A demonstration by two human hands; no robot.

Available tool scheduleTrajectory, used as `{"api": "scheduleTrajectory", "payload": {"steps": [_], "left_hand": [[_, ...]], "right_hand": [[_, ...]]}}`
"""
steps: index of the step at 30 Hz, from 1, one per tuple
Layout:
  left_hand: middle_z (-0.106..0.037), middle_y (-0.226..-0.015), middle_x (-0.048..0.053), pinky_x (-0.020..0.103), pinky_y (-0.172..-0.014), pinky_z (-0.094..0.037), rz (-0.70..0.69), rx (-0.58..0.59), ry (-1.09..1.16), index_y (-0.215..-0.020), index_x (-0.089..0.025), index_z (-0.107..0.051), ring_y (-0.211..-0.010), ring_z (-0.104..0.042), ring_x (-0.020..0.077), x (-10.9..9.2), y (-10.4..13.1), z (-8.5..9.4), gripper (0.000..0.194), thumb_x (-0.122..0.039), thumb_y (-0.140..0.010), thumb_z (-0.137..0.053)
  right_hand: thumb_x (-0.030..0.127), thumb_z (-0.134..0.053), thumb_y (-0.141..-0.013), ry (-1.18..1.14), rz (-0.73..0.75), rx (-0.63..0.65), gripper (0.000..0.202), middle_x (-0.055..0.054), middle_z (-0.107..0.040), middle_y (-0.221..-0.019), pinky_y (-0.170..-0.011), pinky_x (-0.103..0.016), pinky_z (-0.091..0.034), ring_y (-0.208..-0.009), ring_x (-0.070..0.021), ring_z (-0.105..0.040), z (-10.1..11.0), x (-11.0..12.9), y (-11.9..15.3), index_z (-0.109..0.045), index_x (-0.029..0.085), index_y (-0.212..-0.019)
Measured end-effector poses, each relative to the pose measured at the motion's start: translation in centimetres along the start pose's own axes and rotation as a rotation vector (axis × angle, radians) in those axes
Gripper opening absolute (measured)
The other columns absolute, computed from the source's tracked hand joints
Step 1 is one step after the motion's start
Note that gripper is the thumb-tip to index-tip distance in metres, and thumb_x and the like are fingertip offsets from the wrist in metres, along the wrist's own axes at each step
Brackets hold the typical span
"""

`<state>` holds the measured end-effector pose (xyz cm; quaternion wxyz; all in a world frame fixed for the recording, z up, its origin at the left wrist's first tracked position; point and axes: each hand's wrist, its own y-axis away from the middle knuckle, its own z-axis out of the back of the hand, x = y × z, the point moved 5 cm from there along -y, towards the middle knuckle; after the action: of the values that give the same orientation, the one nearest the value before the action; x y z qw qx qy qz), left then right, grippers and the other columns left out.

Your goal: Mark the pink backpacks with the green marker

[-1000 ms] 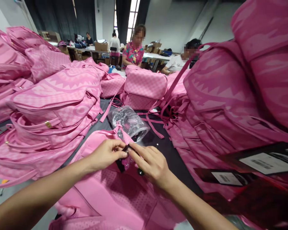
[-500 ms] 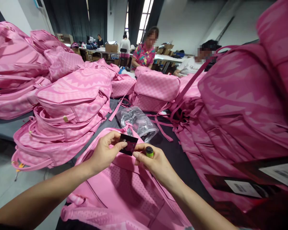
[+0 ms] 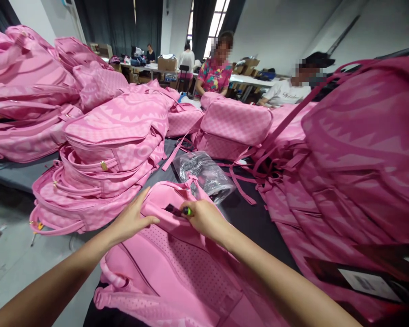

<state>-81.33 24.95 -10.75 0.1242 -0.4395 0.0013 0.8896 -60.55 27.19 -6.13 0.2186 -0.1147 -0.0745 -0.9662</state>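
Observation:
A pink backpack [image 3: 191, 254] lies on the dark table in front of me, its perforated back panel facing up. My left hand [image 3: 134, 218] rests at the backpack's upper left edge, thumb spread from the fingers, holding nothing. Over the upper part of the backpack, my right hand [image 3: 204, 218] is closed round a small green object with a black end [image 3: 187, 211]. A dark card [image 3: 173, 209] shows just left of my right fingers, against the pink fabric; its far part is hidden.
Stacked pink backpacks [image 3: 112, 127] stand at the left, and more [image 3: 354, 136] at the right, with dark tags [image 3: 364, 279]. Behind my backpack lies a clear plastic bag [image 3: 204, 175]. People [image 3: 214, 70] are at the tables beyond.
My left hand has let go of the dark card and moved left to the backpack's edge. The card is now by my right hand, lower against the backpack. The view has shifted slightly.

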Motion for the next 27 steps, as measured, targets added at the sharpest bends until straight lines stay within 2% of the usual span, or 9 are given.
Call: {"api": "scheduleTrajectory", "payload": {"steps": [3,8,11,15,18,21,27], "left_hand": [[-0.035,-0.158,0.012,0.046,-0.121,-0.029,0.014,-0.046,-0.053,-0.152,-0.02,-0.031,-0.147,-0.032,0.0278,0.4,0.3,-0.2,0.082,-0.037,-0.081,-0.07],[-0.041,-0.154,0.012,0.046,-0.118,-0.034,0.023,-0.094,-0.081,-0.151,-0.021,-0.033,-0.143,-0.039,0.0267,0.9,0.2,-0.7,0.081,-0.031,-0.08,-0.07],[-0.04,-0.155,0.012,0.046,-0.119,-0.033,0.0,-0.062,-0.057,-0.151,-0.02,-0.034,-0.144,-0.038,0.027,1.0,0.2,-0.6,0.078,-0.036,-0.083,-0.068],[-0.04,-0.155,0.013,0.045,-0.119,-0.033,-0.035,-0.036,-0.043,-0.152,-0.017,-0.033,-0.144,-0.038,0.0262,0.9,0.4,-0.3,0.07,-0.043,-0.091,-0.056],[-0.039,-0.155,0.014,0.045,-0.118,-0.034,-0.031,-0.052,-0.07,-0.152,-0.015,-0.032,-0.143,-0.04,0.0268,1.0,0.4,-0.3,0.07,-0.043,-0.091,-0.056],[-0.039,-0.154,0.014,0.045,-0.118,-0.035,-0.027,-0.058,-0.082,-0.152,-0.015,-0.032,-0.143,-0.039,0.0262,1.2,0.5,-0.5,0.07,-0.045,-0.092,-0.055],[-0.038,-0.155,0.013,0.047,-0.117,-0.035,-0.039,-0.062,-0.108,-0.154,-0.018,-0.028,-0.143,-0.04,0.0267,1.4,0.4,-0.8,0.07,-0.042,-0.093,-0.052]], "right_hand": [[0.019,-0.059,-0.088,0.14,0.104,0.121,0.018,-0.008,-0.075,-0.083,-0.066,-0.026,-0.045,-0.079,-0.0221,-0.07,-1.3,1.9,-0.8,-0.076,0.022,-0.094],[0.01,-0.055,-0.089,0.213,0.192,0.165,0.021,-0.014,-0.073,-0.098,-0.072,-0.027,-0.046,-0.088,-0.0229,-0.07,-1.6,3.2,-1.3,-0.075,0.016,-0.09],[0.011,-0.058,-0.086,0.216,0.213,0.183,0.019,-0.012,-0.075,-0.093,-0.069,-0.028,-0.046,-0.085,-0.0234,-0.07,-1.2,3.3,-1.7,-0.075,0.017,-0.093],[0.014,-0.06,-0.084,-0.004,0.191,0.032,0.026,-0.008,-0.075,-0.094,-0.07,-0.027,-0.045,-0.086,-0.0218,-0.069,-1.0,3.9,-3.5,-0.073,0.02,-0.107],[0.013,-0.062,-0.081,-0.205,0.274,0.031,0.024,-0.005,-0.075,-0.09,-0.067,-0.025,-0.044,-0.081,-0.0184,-0.067,-2.2,5.0,-5.1,-0.074,0.02,-0.101],[0.008,-0.063,-0.078,-0.286,0.336,0.02,0.02,-0.003,-0.073,-0.084,-0.065,-0.024,-0.043,-0.075,-0.0158,-0.064,-2.8,5.3,-5.8,-0.074,0.019,-0.091],[0.008,-0.062,-0.081,-0.468,0.262,-0.057,0.012,-0.001,-0.07,-0.083,-0.066,-0.022,-0.044,-0.073,-0.0122,-0.062,-1.9,5.1,-5.9,-0.071,0.017,-0.083]]}}
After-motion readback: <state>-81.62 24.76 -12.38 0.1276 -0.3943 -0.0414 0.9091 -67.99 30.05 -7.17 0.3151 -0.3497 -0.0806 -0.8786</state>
